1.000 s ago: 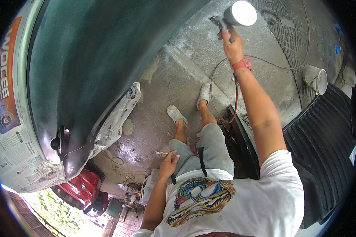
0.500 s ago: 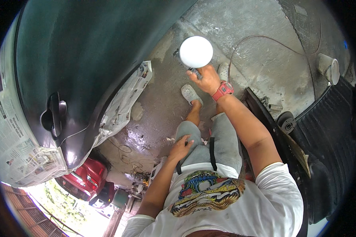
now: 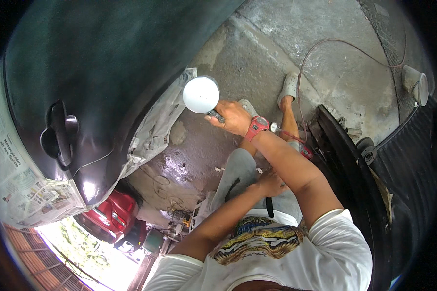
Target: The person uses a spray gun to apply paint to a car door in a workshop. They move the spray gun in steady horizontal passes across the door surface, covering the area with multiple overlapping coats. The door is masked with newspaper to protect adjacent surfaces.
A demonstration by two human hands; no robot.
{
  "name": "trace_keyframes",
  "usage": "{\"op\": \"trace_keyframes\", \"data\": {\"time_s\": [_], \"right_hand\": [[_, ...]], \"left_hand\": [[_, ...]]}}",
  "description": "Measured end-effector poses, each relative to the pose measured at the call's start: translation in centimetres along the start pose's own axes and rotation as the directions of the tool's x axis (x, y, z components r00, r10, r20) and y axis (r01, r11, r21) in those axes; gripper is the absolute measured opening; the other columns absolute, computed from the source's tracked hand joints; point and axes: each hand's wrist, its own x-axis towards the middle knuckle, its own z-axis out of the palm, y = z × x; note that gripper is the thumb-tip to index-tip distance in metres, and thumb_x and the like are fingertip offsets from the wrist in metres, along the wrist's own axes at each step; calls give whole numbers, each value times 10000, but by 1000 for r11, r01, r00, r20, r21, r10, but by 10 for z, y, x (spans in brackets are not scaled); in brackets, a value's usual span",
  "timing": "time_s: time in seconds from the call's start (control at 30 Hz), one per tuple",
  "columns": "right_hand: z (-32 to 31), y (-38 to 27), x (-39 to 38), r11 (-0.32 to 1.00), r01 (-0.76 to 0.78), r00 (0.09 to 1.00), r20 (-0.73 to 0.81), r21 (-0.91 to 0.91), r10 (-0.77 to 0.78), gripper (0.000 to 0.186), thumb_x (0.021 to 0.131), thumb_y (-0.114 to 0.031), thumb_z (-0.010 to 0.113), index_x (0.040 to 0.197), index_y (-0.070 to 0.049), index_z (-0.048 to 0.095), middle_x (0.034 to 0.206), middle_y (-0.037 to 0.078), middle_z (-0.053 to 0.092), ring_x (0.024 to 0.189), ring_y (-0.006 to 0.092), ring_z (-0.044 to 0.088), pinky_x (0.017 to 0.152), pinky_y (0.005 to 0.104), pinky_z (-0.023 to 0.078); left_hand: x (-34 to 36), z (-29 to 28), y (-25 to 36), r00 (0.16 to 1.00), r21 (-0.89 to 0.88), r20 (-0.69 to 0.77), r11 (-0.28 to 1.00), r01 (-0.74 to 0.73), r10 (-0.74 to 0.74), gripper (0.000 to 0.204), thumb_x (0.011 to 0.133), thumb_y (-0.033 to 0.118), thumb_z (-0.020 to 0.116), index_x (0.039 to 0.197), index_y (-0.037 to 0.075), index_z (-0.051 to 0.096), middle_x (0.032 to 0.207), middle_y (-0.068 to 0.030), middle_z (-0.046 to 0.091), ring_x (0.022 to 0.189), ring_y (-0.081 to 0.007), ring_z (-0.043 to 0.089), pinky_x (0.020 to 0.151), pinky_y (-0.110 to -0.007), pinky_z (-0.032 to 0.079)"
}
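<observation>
My right hand (image 3: 234,118) is wrapped round the handle of a spray gun (image 3: 215,115), whose round white cup (image 3: 201,94) faces up. The gun is close to the newspaper-masked lower edge of a dark green car door panel (image 3: 107,63). A small round gauge (image 3: 274,127) shows beside my red-watched wrist, with a thin reddish hose (image 3: 300,82) nearby. Across my grey shorts, my left hand (image 3: 271,185) lies near my right forearm. Its fingers look loosely spread, slightly blurred, and I see nothing in them. A black door handle (image 3: 60,136) sticks out of the panel, with a thin wire by it.
Newspaper (image 3: 26,189) covers the panel's borders. Black car parts (image 3: 398,179) lean at the right, near a whitish bucket (image 3: 415,85). A red car (image 3: 112,216) stands at the lower left. The hose loops over the grey concrete floor (image 3: 262,58).
My right hand has brought the spray gun left and nearer the panel. My left hand has moved right across my shorts. My feet stand wider apart.
</observation>
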Motion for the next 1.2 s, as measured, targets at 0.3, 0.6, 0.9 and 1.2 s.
{"op": "trace_keyframes", "data": {"time_s": [0.3, 0.6, 0.9, 1.2], "right_hand": [[-95, 43, 20, 989, -148, 963, -224, 11, 147, 486, 986, -425, 627, 1136, 31, 704, 964, 288, 717, 884, 472, 700, 793, 506, 558], [-234, 97, 46, 982, -174, 840, -509, 76, 188, 526, 1008, -445, 623, 1202, 41, 677, 1009, 315, 698, 966, 502, 687, 818, 496, 548], [-368, 129, 78, 979, -159, 773, -600, 128, 204, 454, 1047, -391, 605, 1186, 33, 691, 848, 171, 754, 781, 263, 743, 733, 378, 557], [-482, 179, 115, 979, -171, 713, -672, 111, 201, 482, 1049, -455, 579, 1119, 5, 704, 838, 137, 752, 798, 249, 730, 749, 376, 549]], "left_hand": [[76, 26, -3, 953, 124, 300, 989, -81, 41, 825, 991, 658, 503, 1651, 201, 315, 1756, -128, 103, 1615, -388, 37, 1253, -659, 121], [137, -26, 55, 909, 127, 390, 986, 105, -147, 782, 1003, 691, 454, 1656, 288, 305, 1772, -24, -67, 1599, -323, -207, 1234, -719, -12], [191, -71, 92, 903, 129, 385, 980, 154, -192, 719, 1024, 699, 402, 1631, 315, 364, 1770, -26, -56, 1594, -340, -211, 1205, -753, -88], [222, -95, 111, 909, 116, 367, 979, 168, -199, 664, 1029, 667, 431, 1609, 345, 406, 1772, 12, -65, 1597, -316, -216, 1207, -751, -68]]}}
